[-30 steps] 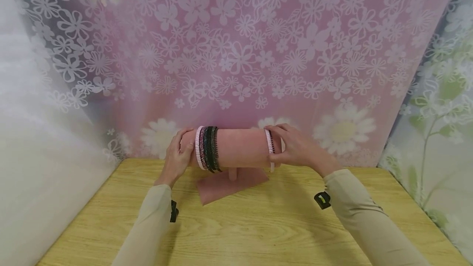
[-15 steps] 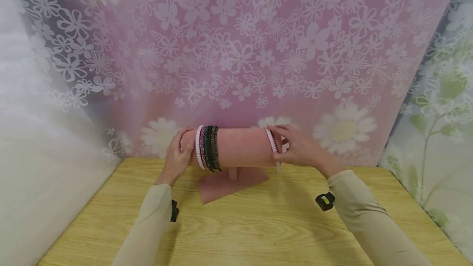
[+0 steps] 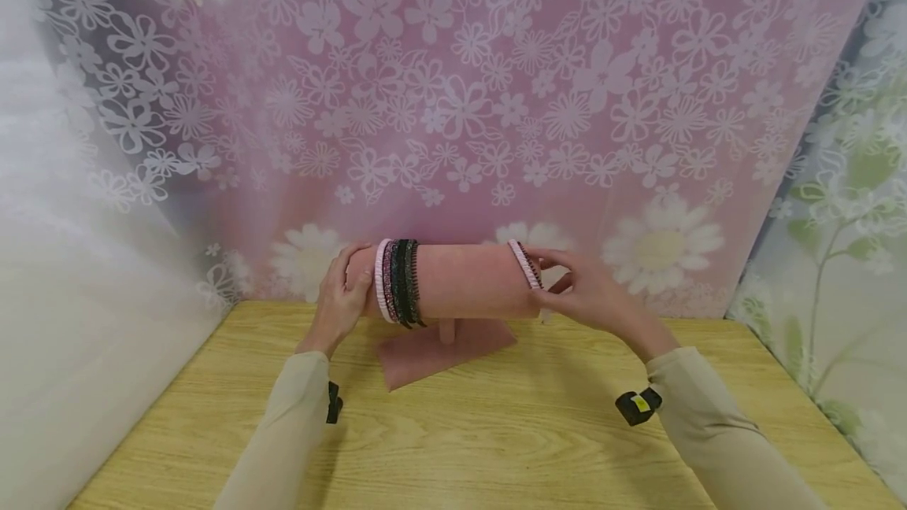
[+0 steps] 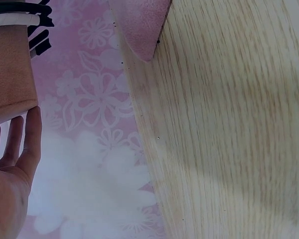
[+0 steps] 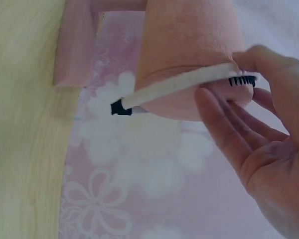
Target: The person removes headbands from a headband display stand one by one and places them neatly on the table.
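A pink padded headband display stand, a horizontal roll on a post and flat base, stands on the table. My left hand grips the roll's left end, thumb in front and fingers behind. Several headbands, one pale pink and the others dark or glittery, sit side by side near it. At the right end, my right hand holds a pale pink headband with small dark comb teeth, now slanted across the roll. In the right wrist view, a black tip shows on the headband's lower end.
The wood-grain table extends in front of the stand. A pink floral curtain hangs close behind it, with a pale sheet on the left and a leafy one on the right.
My right hand has moved right, drawing the lower part of the pale pink headband toward the roll's right end, so it tilts more. The left hand has stayed in place.
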The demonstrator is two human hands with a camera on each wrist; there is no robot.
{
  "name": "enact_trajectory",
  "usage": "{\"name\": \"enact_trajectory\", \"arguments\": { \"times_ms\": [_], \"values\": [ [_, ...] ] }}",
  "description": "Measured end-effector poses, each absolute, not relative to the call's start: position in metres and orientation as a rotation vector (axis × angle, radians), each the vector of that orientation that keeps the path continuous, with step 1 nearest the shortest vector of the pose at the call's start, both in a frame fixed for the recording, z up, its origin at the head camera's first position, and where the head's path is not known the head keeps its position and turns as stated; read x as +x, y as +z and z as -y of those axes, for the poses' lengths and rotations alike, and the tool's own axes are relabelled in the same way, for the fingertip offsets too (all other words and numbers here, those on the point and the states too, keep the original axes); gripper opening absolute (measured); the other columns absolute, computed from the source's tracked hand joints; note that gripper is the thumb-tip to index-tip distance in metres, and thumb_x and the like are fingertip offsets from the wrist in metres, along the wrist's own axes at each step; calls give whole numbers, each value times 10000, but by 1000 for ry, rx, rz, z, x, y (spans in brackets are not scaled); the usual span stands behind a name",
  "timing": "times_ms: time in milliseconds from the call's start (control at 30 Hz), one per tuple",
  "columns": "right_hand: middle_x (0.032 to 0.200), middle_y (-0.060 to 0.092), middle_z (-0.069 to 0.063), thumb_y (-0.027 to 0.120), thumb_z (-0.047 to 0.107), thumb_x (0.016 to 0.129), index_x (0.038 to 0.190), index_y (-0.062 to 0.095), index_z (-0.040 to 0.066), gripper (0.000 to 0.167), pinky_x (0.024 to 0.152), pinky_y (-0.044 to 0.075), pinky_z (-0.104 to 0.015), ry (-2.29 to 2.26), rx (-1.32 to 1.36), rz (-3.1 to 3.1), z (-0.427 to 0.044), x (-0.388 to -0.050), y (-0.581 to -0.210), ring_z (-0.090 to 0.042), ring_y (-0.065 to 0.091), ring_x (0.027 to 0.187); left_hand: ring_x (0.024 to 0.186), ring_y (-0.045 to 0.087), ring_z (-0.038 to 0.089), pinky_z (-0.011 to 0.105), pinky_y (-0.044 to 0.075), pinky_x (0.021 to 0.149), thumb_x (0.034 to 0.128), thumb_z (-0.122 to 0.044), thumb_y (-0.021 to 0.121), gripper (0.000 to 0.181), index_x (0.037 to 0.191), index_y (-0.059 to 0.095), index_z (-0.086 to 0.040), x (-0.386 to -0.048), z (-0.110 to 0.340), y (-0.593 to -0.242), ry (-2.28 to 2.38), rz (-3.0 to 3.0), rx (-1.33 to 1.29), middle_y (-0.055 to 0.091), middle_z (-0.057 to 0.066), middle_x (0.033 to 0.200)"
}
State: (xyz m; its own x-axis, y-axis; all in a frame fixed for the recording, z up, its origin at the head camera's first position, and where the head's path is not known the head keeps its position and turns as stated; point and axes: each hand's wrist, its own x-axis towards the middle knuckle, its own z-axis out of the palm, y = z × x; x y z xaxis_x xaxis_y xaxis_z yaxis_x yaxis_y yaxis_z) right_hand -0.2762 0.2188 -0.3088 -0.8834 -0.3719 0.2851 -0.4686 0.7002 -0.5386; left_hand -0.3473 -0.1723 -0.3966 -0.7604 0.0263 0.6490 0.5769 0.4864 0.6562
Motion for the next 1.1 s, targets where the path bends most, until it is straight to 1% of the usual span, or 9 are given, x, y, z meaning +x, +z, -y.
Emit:
{"name": "enact_trajectory", "arguments": {
  "times_ms": [67, 167, 267, 400, 533, 700, 900, 1100],
  "values": [
    [1271, 682, -186, 740, 185, 941, 1497, 530, 159, 595, 683, 577, -294, 982, 645, 2733, -220, -273, -311, -205, 746, 889, 1402, 485, 312, 589, 358, 1146, 1035, -353, 544, 455, 1455, 531, -177, -347, 172, -396, -1257, 2160, -492, 547, 67, 1486],
    [1137, 726, -179, 731, 149, 945, 1434, 586, 97, 512, 670, 584, -273, 1027, 610, 2688, -221, -269, -314, -227, 738, 882, 1410, 477, 311, 594, 350, 1151, 1037, -369, 537, 464, 1458, 527, -177, -347, 173, -397, -1257, 2166, -490, 539, 64, 1497],
    [1065, 739, -171, 736, 125, 940, 1376, 622, 54, 456, 659, 581, -250, 1029, 587, 2649, -222, -265, -317, -249, 736, 882, 1415, 469, 304, 590, 345, 1156, 1039, -378, 530, 465, 1464, 521, -189, -347, 173, -397, -1266, 2172, -487, 532, 55, 1501],
    [1054, 736, -182, 740, 114, 936, 1346, 637, 41, 429, 646, 581, -250, 1047, 575, 2613, -225, -263, -320, -272, 742, 878, 1414, 470, 311, 594, 345, 1153, 1041, -370, 529, 463, 1465, 520, -184, -347, 172, -398, -1269, 2173, -483, 531, 62, 1502],
    [1039, 736, -169, 742, 98, 931, 1341, 641, 51, 425, 639, 580, -252, 1036, 533, 2600, -228, -262, -324, -274, 745, 875, 1413, 471, 331, 611, 346, 1148, 1043, -393, 528, 473, 1465, 519, -178, -348, 172, -398, -1261, 2172, -481, 531, 77, 1506],
    [1017, 735, -141, 746, 98, 928, 1334, 640, 72, 420, 638, 580, -250, 1017, 488, 2601, -234, -260, -327, -253, 745, 855, 1415, 468, 309, 597, 350, 1150, 1042, -420, 524, 483, 1469, 517, -195, -347, 172, -397, -1275, 2169, -485, 524, 56, 1511],
    [1010, 733, -157, 747, 90, 927, 1321, 637, 51, 411, 621, 590, -269, 1033, 478, 2585, -245, -254, -330, -245, 746, 821, 1421, 464, 306, 593, 354, 1147, 1040, -455, 522, 498, 1471, 516, -205, -346, 172, -397, -1280, 2173, -480, 515, 49, 1522],
    [1014, 728, -140, 747, 80, 923, 1321, 634, 76, 414, 620, 569, -249, 975, 443, 2607, -259, -248, -336, -237, 734, 824, 1434, 449, 317, 616, 340, 1150, 1040, -482, 514, 515, 1481, 505, -217, -346, 172, -398, -1283, 2186, -471, 502, 48, 1537]
  ]
}}
